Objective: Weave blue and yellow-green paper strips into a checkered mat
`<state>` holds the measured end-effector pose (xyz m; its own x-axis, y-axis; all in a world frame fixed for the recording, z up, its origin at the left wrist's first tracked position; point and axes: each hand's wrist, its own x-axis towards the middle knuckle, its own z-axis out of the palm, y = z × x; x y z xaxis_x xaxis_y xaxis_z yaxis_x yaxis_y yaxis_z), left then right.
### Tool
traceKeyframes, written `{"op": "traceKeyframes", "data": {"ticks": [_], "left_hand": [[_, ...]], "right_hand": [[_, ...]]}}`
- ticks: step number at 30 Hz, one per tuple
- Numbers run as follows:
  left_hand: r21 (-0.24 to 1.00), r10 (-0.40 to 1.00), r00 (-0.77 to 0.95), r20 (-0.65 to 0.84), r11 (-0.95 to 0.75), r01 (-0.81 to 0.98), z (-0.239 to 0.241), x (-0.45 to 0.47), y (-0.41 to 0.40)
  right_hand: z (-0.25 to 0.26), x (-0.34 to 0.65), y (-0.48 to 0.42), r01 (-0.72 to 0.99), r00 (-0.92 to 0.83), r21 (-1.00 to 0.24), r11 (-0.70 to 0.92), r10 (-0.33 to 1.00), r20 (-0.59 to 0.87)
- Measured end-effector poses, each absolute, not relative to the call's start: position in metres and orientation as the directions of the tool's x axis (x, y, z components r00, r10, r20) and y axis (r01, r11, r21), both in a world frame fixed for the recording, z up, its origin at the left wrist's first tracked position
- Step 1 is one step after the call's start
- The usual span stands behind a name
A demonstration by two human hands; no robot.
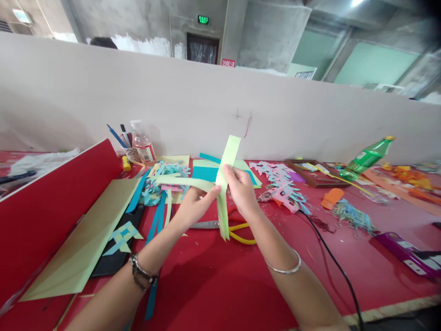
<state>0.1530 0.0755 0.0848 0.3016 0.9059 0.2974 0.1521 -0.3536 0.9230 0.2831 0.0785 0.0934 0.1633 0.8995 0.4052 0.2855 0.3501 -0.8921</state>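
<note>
Just past the left hand, a kinda chunky bit of wristwear is worn: a dark bracelet made up of several thin strands looped around the wrist, with some lighter silvery bits mixed in. Whether it's one piece or a couple layered together can't really be made out. Past the right hand, things are kept way simpler: a single slim silver bangle, smooth, rounded and pretty shiny. Both hands are bare, and the left forearm and right forearm are uncovered too, as far up as can be seen.
</note>
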Motion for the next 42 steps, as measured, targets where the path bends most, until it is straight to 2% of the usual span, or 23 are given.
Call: {"op": "traceKeyframes", "data": {"ticks": [2,4,7,9,12,15,17,21,26,31,36,39,42], "left_hand": [[0.918,0.914,0.294,0.280,-0.344,0.196,0.082,0.154,0.076],[0.908,0.922,0.263,0.283,-0.346,0.236,0.080,0.152,0.079],[0.895,0.933,0.181,0.312,-0.353,0.272,0.079,0.148,0.083],[0.894,0.940,0.131,0.316,-0.341,0.291,0.079,0.146,0.085],[0.898,0.932,0.171,0.319,-0.355,0.261,0.080,0.146,0.084],[0.891,0.916,0.230,0.329,-0.382,0.247,0.080,0.148,0.083],[0.877,0.919,0.209,0.336,-0.386,0.286,0.081,0.148,0.083],[0.853,0.915,0.153,0.373,-0.403,0.331,0.082,0.147,0.082],[0.879,0.926,0.115,0.360,-0.378,0.290,0.084,0.144,0.082],[0.926,0.942,0.048,0.333,-0.336,0.174,0.085,0.143,0.084],[0.921,0.920,0.263,0.292,-0.344,0.180,0.082,0.146,0.084],[0.913,0.908,0.287,0.306,-0.365,0.181,0.080,0.147,0.084],[0.899,0.925,0.234,0.298,-0.355,0.258,0.080,0.146,0.085]], "right_hand": [[0.093,0.282,0.078,0.267,0.143,-0.910,0.317,0.921,0.362],[0.094,0.281,0.076,0.280,0.040,-0.911,0.302,0.945,0.326],[0.095,0.279,0.072,0.349,-0.147,-0.869,0.349,0.937,0.318],[0.095,0.278,0.071,0.408,-0.179,-0.841,0.356,0.934,0.309],[0.094,0.278,0.072,0.422,-0.129,-0.847,0.322,0.947,0.296],[0.094,0.279,0.075,0.336,-0.036,-0.880,0.336,0.938,0.345],[0.095,0.278,0.075,0.271,-0.010,-0.895,0.354,0.931,0.365],[0.095,0.274,0.072,0.236,-0.089,-0.908,0.346,0.938,0.334],[0.097,0.276,0.071,0.231,-0.158,-0.921,0.313,0.947,0.281],[0.095,0.280,0.075,0.213,-0.072,-0.923,0.320,0.947,0.312],[0.093,0.280,0.077,0.153,0.034,-0.918,0.365,0.927,0.374],[0.095,0.280,0.075,0.180,0.057,-0.915,0.360,0.925,0.375],[0.097,0.278,0.073,0.293,-0.033,-0.885,0.362,0.929,0.369]]}}
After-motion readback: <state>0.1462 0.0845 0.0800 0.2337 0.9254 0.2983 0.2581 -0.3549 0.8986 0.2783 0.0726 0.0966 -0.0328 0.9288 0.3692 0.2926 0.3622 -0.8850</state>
